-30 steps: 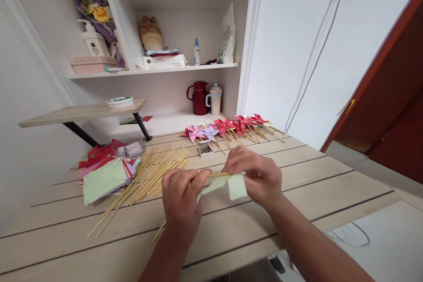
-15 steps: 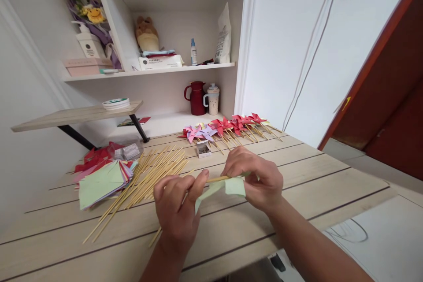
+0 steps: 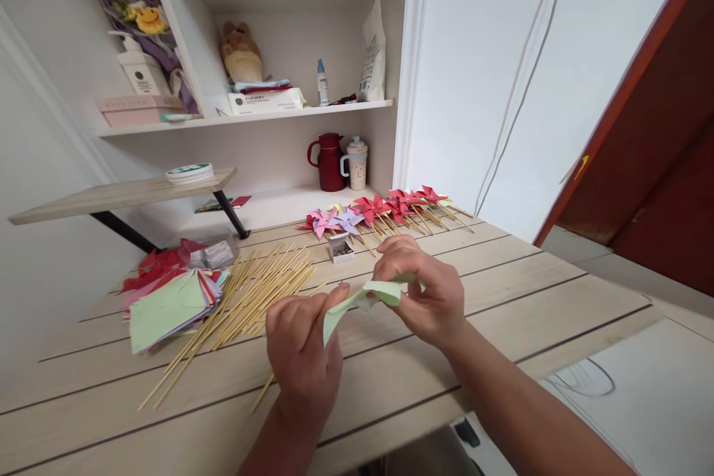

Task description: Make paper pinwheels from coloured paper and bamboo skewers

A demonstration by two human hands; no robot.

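Note:
Between my hands, above the table, is a curled sheet of light green paper [image 3: 360, 299]. My left hand [image 3: 304, 342] is closed, its thumb and fingers pressing the paper's left end. My right hand [image 3: 427, 286] pinches the right end with bent fingers. The wooden stick seen between my hands earlier is hidden now. Partly behind my left wrist, a single thin stick [image 3: 262, 393] shows on the tabletop. A small open box [image 3: 341, 249] with tiny dark items stands beyond my hands.
Left of my hands lie many thin wooden sticks [image 3: 262, 290] and a stack of cut coloured paper [image 3: 167, 312]. Finished paper pinwheels [image 3: 373, 210] line the table's back edge. A small raised shelf [image 3: 123, 193] stands back left, a red jug [image 3: 332, 163] and a cup [image 3: 357, 163] behind.
The green paper has tilted and its flap has folded over, covering the stick that showed between my hands. My right hand has moved slightly left and up; the whole view has shifted a little.

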